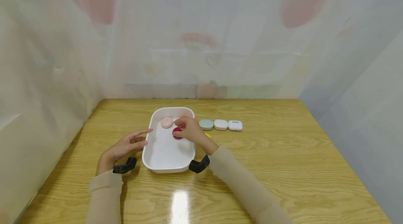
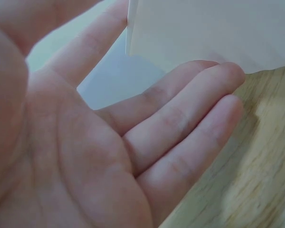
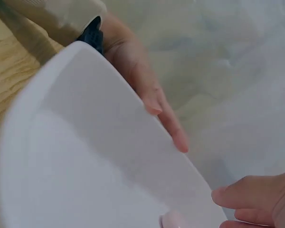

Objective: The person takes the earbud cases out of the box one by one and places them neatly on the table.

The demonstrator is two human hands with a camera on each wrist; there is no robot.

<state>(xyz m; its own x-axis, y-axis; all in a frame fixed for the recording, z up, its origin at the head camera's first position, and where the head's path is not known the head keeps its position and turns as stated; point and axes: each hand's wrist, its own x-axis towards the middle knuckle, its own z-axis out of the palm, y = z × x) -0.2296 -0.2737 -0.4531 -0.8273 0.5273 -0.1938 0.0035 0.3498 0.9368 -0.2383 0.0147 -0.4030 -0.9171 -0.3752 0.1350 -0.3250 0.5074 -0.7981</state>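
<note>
A white rectangular tray (image 1: 168, 168) sits on the wooden table. Inside it lies a pale pink round case (image 1: 167, 122), with part of an orange thing (image 1: 183, 116) in the far right corner. My right hand (image 1: 192, 131) reaches over the tray's right side and pinches a dark red round case (image 1: 177, 135); the thumb covers part of it. At the tray's left wall rests my left hand (image 1: 126, 144), its fingers extended and one fingertip on the rim. Those fingers (image 2: 180, 118) lie against the outer wall in the left wrist view.
Right of the tray stand a mint-green oval case (image 1: 206, 124), a white oval case (image 1: 221, 124) and a white case with a small dark panel (image 1: 235, 126), side by side. A yellow thing (image 1: 207, 135) shows partly behind my right wrist. Patterned curtains enclose the table (image 1: 283, 154).
</note>
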